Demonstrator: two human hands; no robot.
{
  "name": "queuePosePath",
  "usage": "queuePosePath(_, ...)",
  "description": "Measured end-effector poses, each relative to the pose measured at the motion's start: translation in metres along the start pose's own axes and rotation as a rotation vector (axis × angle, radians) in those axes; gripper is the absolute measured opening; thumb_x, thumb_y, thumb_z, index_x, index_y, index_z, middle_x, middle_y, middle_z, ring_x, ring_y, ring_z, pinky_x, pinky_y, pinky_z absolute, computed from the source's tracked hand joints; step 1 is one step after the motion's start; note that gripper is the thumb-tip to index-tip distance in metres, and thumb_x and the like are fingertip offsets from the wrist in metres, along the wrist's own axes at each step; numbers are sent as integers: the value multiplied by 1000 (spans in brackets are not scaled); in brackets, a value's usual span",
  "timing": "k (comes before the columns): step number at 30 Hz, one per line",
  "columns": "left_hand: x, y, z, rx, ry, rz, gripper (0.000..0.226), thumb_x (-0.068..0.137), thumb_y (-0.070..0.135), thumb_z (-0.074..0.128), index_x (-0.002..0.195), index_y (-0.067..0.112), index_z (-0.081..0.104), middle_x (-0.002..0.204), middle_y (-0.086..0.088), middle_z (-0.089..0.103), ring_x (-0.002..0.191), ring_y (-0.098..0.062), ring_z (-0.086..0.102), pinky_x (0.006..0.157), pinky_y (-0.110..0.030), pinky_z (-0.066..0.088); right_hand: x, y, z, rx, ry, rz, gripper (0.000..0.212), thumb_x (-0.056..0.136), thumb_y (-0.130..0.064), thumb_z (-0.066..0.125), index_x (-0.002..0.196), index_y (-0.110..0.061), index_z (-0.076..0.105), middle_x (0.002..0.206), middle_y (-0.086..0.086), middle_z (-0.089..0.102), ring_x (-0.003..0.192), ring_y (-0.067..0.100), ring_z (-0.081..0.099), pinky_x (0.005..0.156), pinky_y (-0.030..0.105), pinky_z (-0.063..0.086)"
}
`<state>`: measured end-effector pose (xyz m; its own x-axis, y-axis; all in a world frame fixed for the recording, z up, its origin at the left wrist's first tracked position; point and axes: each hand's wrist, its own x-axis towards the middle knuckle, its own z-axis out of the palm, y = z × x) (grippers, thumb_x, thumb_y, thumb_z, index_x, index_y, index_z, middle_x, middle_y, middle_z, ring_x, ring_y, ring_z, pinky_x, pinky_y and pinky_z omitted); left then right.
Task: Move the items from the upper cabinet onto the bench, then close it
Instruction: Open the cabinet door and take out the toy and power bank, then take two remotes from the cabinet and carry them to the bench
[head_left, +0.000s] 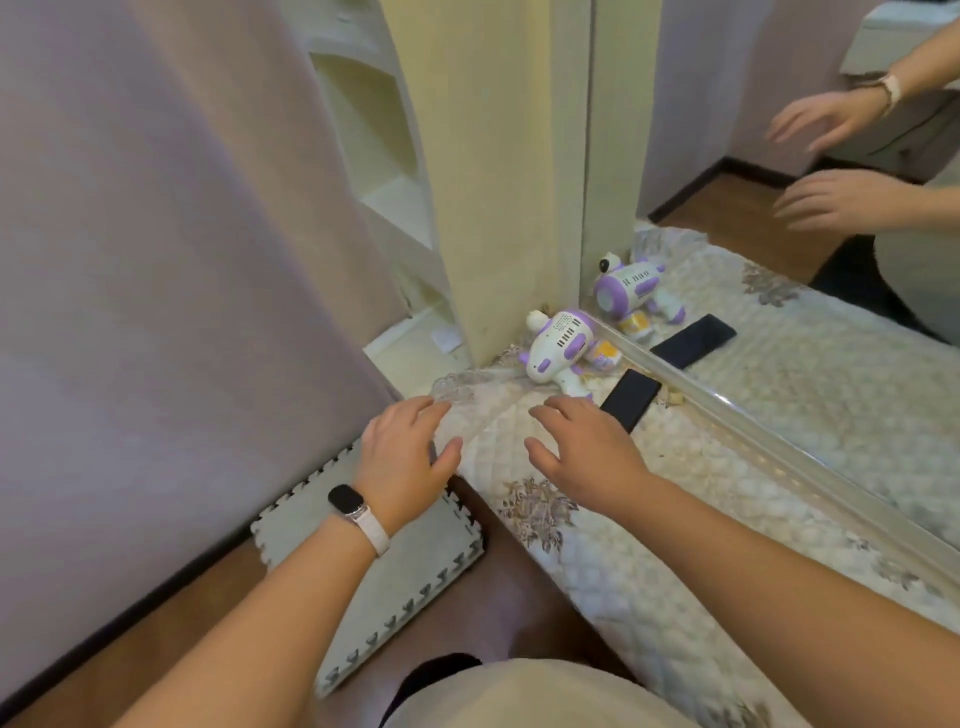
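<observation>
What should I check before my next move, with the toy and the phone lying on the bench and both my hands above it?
1. Left hand free: ok, fingers relaxed, holding nothing.
2. Right hand free: ok, fingers spread, holding nothing.
3. White and purple plastic toy set down on the cream quilted bench cover: ok, it lies on its side in the corner.
4. Flat black phone on the bench cover: ok, lying flat beside the toy.
5. Small yellow packet on the bench cover: ok, though partly hidden behind the toy.
6. Upper cabinet emptied and closed: cannot tell, it is out of view.
</observation>
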<state>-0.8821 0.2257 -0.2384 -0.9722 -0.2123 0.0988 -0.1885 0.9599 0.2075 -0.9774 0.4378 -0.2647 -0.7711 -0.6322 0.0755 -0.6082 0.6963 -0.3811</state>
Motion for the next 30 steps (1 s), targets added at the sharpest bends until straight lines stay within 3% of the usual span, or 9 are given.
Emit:
queuePosePath(3,-20,-22,-14,16,36,-57,48,92,46,50,132,21,57,134,-1,58,126,-24,49,102,-44,39,7,-29,7,0,-35,-80,50,89,-46,40,121,-15,62,118,6,62,105,31,58,81,43,51)
queuePosePath(6,-43,-47,-26,16,77,-109,53,89,49,41,128,20,60,129,-2,61,121,-24,53,99,-44,42,15,-61,15,-16,-53,-148,44,90,-43,47,122,-16,61,121,6,61,109,29,56,85,44,50)
queuePosePath(11,-100,-113,-45,34,129,-229,46,89,41,56,129,18,61,129,-3,61,120,-25,54,97,-43,44,31,-137,37,-46,-97,-283,42,93,-43,48,124,-18,59,124,4,60,113,26,54,90,41,49)
queuePosePath(17,-197,-221,-78,60,201,-380,49,86,47,47,123,19,64,121,-1,64,113,-23,57,92,-39,45,36,-267,82,-93,-155,-457,52,88,-50,37,121,-18,61,117,2,62,108,26,57,84,41,51)
queuePosePath(22,-287,-307,-105,79,282,-470,48,85,44,49,120,16,66,119,-4,65,111,-25,59,93,-40,46,23,-387,120,-129,-155,-627,50,87,-49,40,119,-17,62,119,4,62,107,28,58,84,40,52)
queuePosePath(30,-434,-387,-134,125,415,-623,44,86,38,57,121,15,66,124,-7,63,115,-26,58,97,-48,47,-16,-555,170,-129,-130,-946,47,87,-47,45,115,-16,65,109,3,65,97,27,60,77,37,51)
